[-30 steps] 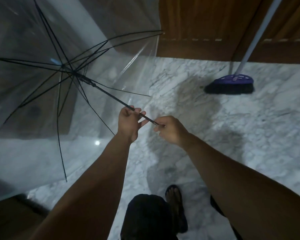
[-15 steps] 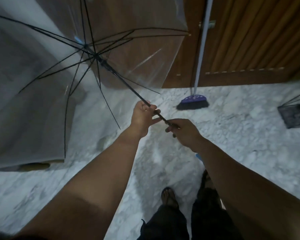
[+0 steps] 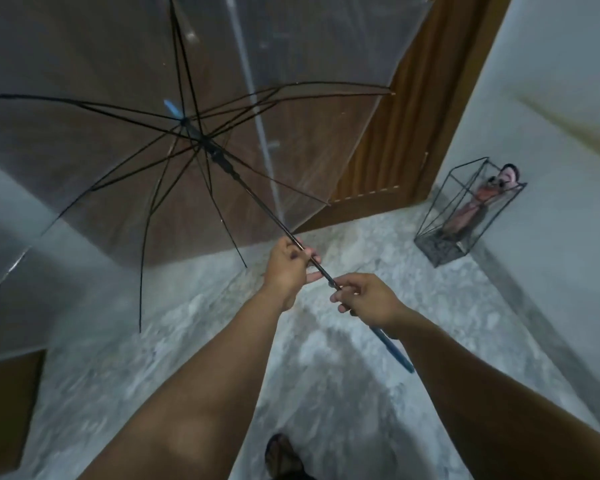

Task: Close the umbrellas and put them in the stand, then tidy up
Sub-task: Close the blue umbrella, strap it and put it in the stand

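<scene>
**Umbrella open, both hands on the shaft**

Umbrella (image 3: 187, 109) up front in the head view: clear canopy spread wide, black ribs fanned out, held off the floor and tilted up to the left, in front of the wooden door (image 3: 395, 140). The left hand (image 3: 286, 270) is wrapped around the thin black shaft, fingers curled tight on it. The right hand (image 3: 367, 297) pinches the same shaft just below, near where the blue handle (image 3: 393, 349) runs out beneath the wrist. Hands close together, not touching.

The wire stand (image 3: 464, 216) waits in the corner to the right, well apart, with one pink folded umbrella (image 3: 475, 206) leaning inside.

Closing looks like the step in hand. Doing it well likely means anchoring with the right hand, sliding the left up to the runner at the hub, releasing the catch and drawing it down steadily. Keep the rib tips clear of the door, and mind fingers at the catch. Only one head view here.
</scene>
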